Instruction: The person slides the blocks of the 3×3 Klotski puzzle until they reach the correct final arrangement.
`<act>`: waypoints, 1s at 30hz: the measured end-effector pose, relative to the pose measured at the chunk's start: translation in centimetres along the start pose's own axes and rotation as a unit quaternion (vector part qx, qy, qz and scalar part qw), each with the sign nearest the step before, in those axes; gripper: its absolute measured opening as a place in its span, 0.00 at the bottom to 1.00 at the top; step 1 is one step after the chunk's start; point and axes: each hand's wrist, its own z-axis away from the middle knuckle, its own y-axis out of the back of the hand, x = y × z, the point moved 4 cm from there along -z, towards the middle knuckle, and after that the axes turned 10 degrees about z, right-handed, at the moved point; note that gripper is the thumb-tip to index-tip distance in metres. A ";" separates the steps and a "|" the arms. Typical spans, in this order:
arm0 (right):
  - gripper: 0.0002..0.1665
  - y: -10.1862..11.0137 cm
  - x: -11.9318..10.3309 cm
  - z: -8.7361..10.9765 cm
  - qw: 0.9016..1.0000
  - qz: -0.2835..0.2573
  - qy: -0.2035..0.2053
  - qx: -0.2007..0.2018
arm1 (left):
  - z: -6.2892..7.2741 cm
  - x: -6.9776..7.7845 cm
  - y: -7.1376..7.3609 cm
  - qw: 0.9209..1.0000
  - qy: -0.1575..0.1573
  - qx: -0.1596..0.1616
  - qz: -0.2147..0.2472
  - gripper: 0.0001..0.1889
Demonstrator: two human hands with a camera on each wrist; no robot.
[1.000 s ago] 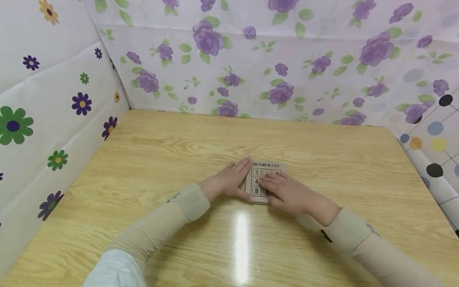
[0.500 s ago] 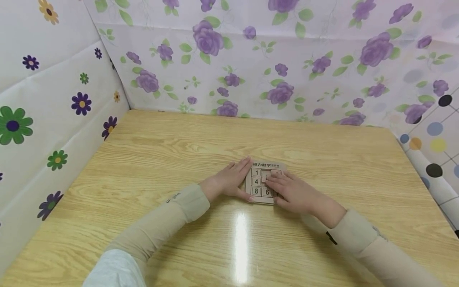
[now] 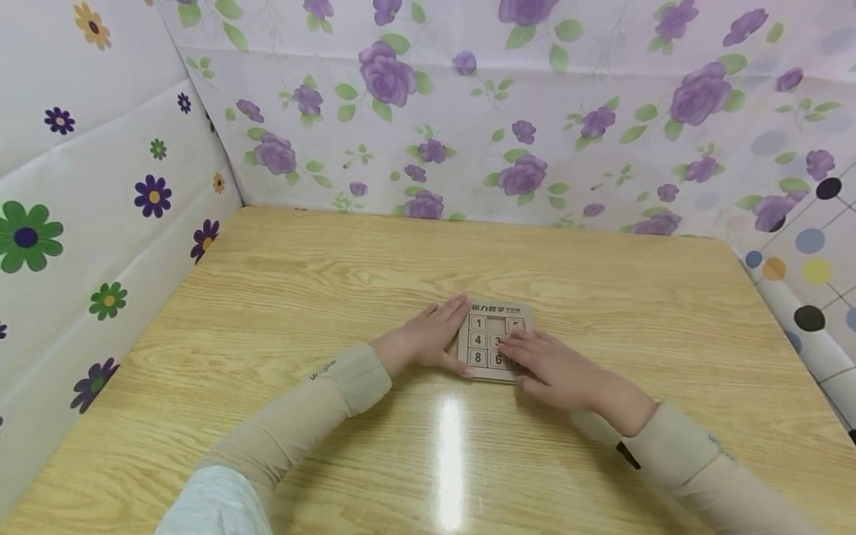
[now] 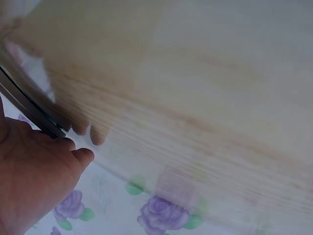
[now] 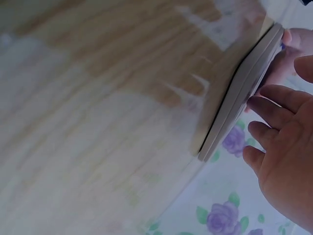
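A beige number slide puzzle (image 3: 491, 374) lies flat on the wooden table. Its top middle slot is bare; the 3 tile (image 3: 496, 341) sits right below, among tiles 1, 4, 8, 6 and a partly covered 5. My left hand (image 3: 431, 338) braces the puzzle's left side, straight fingers along the upper edge and thumb at the lower corner. Stretched over the lower right tiles, my right hand (image 3: 551, 368) has its fingertips on the puzzle beside the 3 and hides part of the right column. The right wrist view shows the puzzle's edge (image 5: 239, 93) beside those extended fingers.
The wooden table (image 3: 321, 267) surrounds the puzzle on all sides. Behind it hangs a purple-flowered cloth (image 3: 428, 111); a daisy-patterned sheet (image 3: 80, 200) covers the left side and a dotted one (image 3: 802, 275) the right. Light glares on the tabletop near the front.
The 3 tile has slid from the top middle slot down to the middle one, leaving the top slot bare. My right hand has shifted right and slightly nearer; the left stays put.
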 end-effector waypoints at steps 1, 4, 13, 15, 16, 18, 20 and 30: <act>0.30 0.0 0.2 0.1 1.000 -0.002 -0.004 0.002 | 0.0 0.0 0.0 1.000 -0.001 0.001 0.000 0.64; 0.31 0.2 0.7 0.2 1.000 0.006 -0.016 0.006 | 0.1 0.0 0.0 1.000 -0.004 0.004 0.000 0.64; 0.31 0.1 2.0 0.1 0.998 0.020 -0.059 -0.002 | 0.1 -0.1 0.0 1.000 0.001 -0.004 0.005 0.64; 0.32 0.1 1.9 -0.1 0.998 0.017 -0.057 -0.004 | 0.1 -0.1 0.0 1.000 0.000 -0.003 0.006 0.64; 0.32 0.1 1.8 -0.2 0.998 0.017 -0.055 -0.004 | 0.1 -0.1 0.0 1.000 0.000 -0.003 0.005 0.64; 0.32 0.1 1.6 -0.5 0.999 0.018 -0.051 -0.005 | 0.1 -0.1 0.0 1.000 0.001 -0.004 0.003 0.64; 0.32 0.0 1.4 -0.9 0.999 0.018 -0.047 -0.008 | 0.1 -0.1 0.0 1.000 0.001 -0.004 0.003 0.64; 0.32 0.0 0.9 -1.9 0.999 0.013 -0.043 -0.017 | 0.1 0.1 0.0 1.000 -0.003 0.005 0.006 0.63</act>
